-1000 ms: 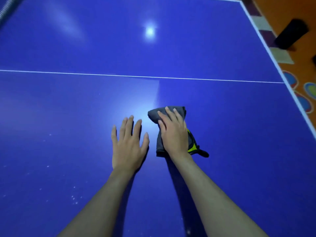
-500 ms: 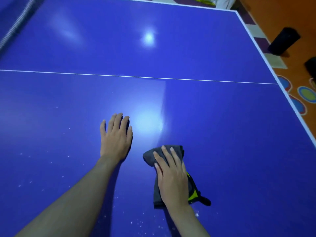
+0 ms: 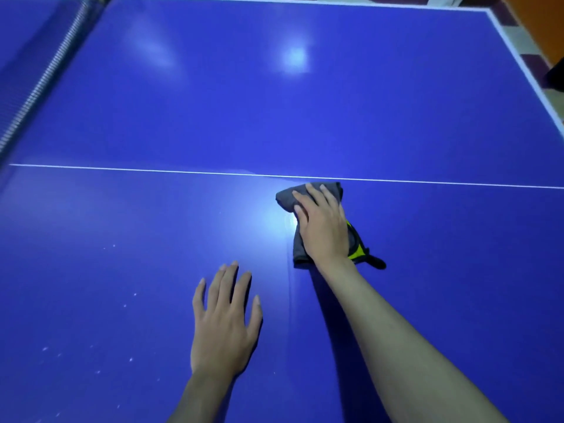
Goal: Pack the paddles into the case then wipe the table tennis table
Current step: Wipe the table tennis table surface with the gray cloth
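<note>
- Bench (image 3: 381, 111) of blue table tennis board fills almost the whole frame, with a thin white line (image 3: 122, 169) running across it from the left edge to the right edge at mid height.
- A grey cloth (image 3: 288, 199) with a yellow and black patch at its lower right end lies on the bench right of centre, its far edge just below the white line.
- The right hand (image 3: 323, 227) lies flat on the cloth, palm down, fingers straight and slightly spread toward the upper left; its grip is wide, pressing the cloth rather than closing round it.
- The left hand (image 3: 224, 325) rests palm down on the bare bench in the lower centre, fingers straight and spread; its grip is wide and holds nothing.
- The two hands are apart, the left one lower and to the left of the cloth.
- A bright patch of reflected light sits on the bench just left of the cloth, and another in the upper right of centre.
- Small white specks (image 3: 131, 360) dot the bench at the lower left.
- The net (image 3: 42, 80) runs along the upper left of the frame, blurred.
- A white border (image 3: 531, 83) edges the bench at the upper right, with orange floor (image 3: 537, 29) beyond it.
- No brand, label or writing can be read anywhere, including on the cloth's yellow patch.
</note>
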Tool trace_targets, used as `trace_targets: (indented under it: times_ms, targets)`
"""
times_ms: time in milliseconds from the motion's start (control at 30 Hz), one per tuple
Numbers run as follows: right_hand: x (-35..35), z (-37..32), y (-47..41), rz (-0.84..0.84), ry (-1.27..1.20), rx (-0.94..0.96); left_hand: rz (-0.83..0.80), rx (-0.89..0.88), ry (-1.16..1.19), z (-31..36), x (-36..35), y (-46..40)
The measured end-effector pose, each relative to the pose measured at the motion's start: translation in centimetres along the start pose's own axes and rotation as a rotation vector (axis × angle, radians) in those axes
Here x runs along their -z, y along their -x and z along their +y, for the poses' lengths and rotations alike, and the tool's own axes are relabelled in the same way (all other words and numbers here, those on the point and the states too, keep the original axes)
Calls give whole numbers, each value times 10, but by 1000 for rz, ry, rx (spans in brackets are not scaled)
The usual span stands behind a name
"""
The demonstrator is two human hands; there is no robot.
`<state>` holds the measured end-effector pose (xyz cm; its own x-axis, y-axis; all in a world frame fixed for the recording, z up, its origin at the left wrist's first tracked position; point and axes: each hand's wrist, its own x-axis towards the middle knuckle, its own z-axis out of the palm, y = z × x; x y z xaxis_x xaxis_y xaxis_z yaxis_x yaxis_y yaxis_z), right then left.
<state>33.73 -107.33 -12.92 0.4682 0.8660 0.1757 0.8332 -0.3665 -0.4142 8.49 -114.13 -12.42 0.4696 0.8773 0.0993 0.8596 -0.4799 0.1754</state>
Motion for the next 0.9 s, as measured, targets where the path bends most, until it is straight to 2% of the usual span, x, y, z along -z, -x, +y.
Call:
trace_targets:
  times_ms: [167, 367, 667, 900]
  targets:
    - [-13, -11, -53, -11, -26, 4, -7, -17, -24, -1, -3, -3]
    - [-12, -17, -46, -25, -12, -21, 1, -15, -8, 0, -2, -2]
    - [3, -39, 83, -6, -10, -32, 38, -35, 52, 0, 0, -3]
    - [16, -54, 209, 34, 27, -43, 239, -93, 118, -2, 15, 9]
